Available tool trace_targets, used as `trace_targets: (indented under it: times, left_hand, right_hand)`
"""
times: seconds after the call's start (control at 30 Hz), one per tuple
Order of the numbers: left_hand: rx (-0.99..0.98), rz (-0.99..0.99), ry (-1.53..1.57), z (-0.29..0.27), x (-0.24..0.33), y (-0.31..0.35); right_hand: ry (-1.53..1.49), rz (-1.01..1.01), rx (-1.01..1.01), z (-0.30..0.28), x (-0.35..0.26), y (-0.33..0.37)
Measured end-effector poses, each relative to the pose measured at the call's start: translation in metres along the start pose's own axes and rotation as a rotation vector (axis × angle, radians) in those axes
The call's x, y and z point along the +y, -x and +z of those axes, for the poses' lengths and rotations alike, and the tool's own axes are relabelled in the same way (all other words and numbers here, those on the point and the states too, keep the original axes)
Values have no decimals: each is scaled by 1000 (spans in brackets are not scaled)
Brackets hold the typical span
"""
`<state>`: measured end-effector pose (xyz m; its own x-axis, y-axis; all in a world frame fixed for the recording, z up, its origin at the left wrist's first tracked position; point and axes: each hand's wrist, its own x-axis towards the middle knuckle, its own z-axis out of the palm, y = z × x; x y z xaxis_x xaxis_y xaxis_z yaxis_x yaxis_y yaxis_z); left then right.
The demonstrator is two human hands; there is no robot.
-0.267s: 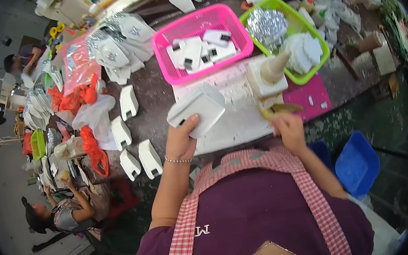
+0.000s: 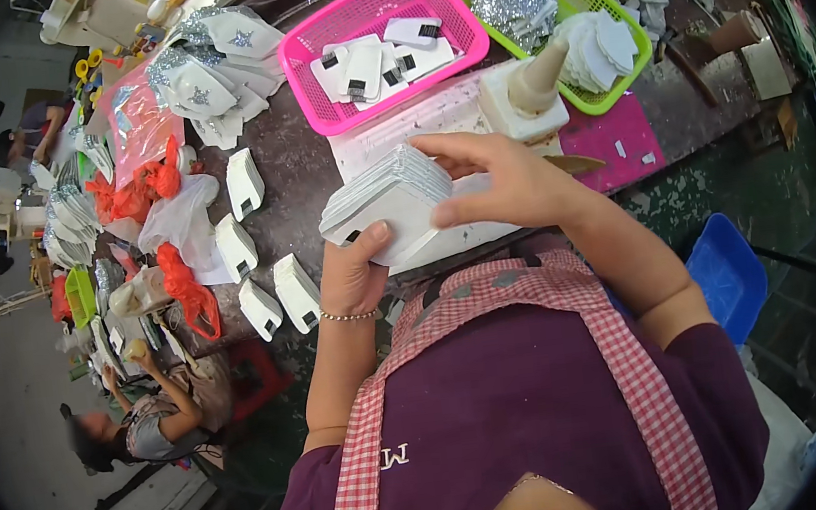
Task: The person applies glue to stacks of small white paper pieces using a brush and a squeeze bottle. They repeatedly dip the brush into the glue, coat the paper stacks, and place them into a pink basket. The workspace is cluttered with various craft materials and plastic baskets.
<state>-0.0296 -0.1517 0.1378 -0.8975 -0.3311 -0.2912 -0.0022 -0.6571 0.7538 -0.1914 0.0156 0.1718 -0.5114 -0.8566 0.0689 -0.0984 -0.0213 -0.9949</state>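
Currently left hand [image 2: 351, 278] grips card stack [image 2: 394, 202]; right hand [image 2: 512, 181] at its edge, hold unclear; uneven pressure could splay it.

1. Bottle [image 2: 523, 113]: stands on the table [image 2: 292, 188].
2. Left basket [image 2: 303, 96]: behind the bottle, to its left, with tags [image 2: 364, 66] in it.
3. Right basket [image 2: 603, 108]: behind the bottle, mostly to its right, holding foil [image 2: 515, 3] and cards [image 2: 598, 50].
4. Stack [image 2: 391, 212]: before the bottle, to its left, in the left hand [image 2: 355, 273], the right hand [image 2: 510, 181] at the end nearest the bottle.
5. Four piles [image 2: 298, 293]: on the table, well left of the bottle.
6. Bags [image 2: 178, 223]: farther left of the bottle.
7. Mat [image 2: 634, 133]: on the table, just right of the bottle.
8. Bin [image 2: 732, 273]: before the bottle, well to its right.
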Motion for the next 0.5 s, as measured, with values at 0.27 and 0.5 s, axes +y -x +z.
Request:
trace_targets:
  times: [0.27, 0.5]
  left_hand:
    - [4, -17, -69, -10, -4, 18]
    - [40, -20, -69, -6, -11, 26]
  right_hand:
    - [-214, 333, -295, 14, 14, 0]
    - [247, 271, -117, 16, -7, 17]
